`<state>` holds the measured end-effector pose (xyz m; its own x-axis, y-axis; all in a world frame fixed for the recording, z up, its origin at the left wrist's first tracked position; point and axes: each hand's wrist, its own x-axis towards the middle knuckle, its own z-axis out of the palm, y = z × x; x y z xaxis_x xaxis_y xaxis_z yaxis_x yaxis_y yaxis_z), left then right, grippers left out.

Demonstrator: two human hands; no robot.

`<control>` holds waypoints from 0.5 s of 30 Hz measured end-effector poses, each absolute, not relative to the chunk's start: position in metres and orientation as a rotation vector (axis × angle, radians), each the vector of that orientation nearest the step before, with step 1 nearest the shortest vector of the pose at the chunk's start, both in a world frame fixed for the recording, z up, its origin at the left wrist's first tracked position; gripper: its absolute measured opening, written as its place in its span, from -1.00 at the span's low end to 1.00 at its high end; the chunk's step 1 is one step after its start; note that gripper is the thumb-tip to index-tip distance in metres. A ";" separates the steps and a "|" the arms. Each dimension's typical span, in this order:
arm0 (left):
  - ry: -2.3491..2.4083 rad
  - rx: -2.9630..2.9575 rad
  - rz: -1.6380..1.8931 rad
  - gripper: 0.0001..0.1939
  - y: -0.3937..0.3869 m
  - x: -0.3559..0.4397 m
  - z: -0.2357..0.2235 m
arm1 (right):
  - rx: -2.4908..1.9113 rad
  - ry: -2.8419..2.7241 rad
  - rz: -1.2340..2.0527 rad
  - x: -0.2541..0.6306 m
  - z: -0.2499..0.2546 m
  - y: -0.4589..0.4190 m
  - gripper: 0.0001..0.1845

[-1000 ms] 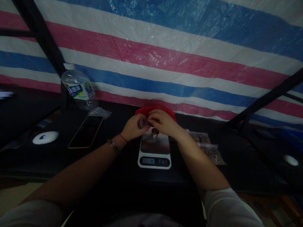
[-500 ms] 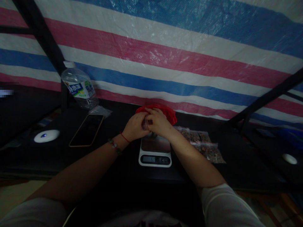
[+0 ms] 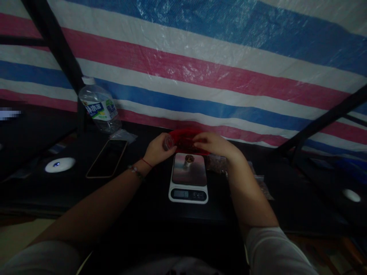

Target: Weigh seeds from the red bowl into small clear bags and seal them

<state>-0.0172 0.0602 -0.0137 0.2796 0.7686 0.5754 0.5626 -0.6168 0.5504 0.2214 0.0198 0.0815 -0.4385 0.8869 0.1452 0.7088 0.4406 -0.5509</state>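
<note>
My left hand (image 3: pixel 159 149) is closed round a small clear, round container (image 3: pixel 168 142), left of the red plastic bag (image 3: pixel 183 133). Over the bag's right side is my right hand (image 3: pixel 212 143), its curved fingers apart and nothing visible in them. Dark bits, too dim to identify, lie in the bag. In front of it stands a white digital scale (image 3: pixel 188 181) with a metal plate and a lit display. On the plate sits a small metal cup (image 3: pixel 188 161) with brownish contents.
Zip bags (image 3: pixel 216 163) of brown bits lie right of the scale, partly hidden by my right arm. To the left are a phone (image 3: pixel 107 158), a white oval device (image 3: pixel 60 165), a clear bag (image 3: pixel 124 135) and a large plastic bottle (image 3: pixel 100 107). Striped sheeting (image 3: pixel 183 68) hangs behind.
My hands have moved apart from above the scale. The left keeps the round container; the right has let go and shifted right over the red bag. The small cup on the scale has come into view.
</note>
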 end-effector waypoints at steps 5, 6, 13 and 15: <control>1.275 2.293 1.182 -0.52 0.062 -0.018 -0.016 | -1.243 -2.259 0.590 0.223 0.087 0.001 -0.59; 1.266 2.291 1.163 -0.53 0.062 -0.019 -0.017 | -1.228 -2.230 0.598 0.223 0.086 -0.004 -0.56; 1.162 2.270 1.129 -0.61 0.062 -0.017 -0.020 | -1.286 -2.098 0.583 0.221 0.027 -0.015 -0.32; 1.123 2.249 1.083 -0.65 0.062 -0.016 -0.022 | -1.320 -2.085 0.526 0.220 0.010 -0.012 -0.32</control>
<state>-0.0161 0.0622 -0.0222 0.3764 0.8027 0.4625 0.4915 -0.5962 0.6347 0.2198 -0.0120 0.0099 -0.3178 0.9055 0.2812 0.6636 0.4242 -0.6162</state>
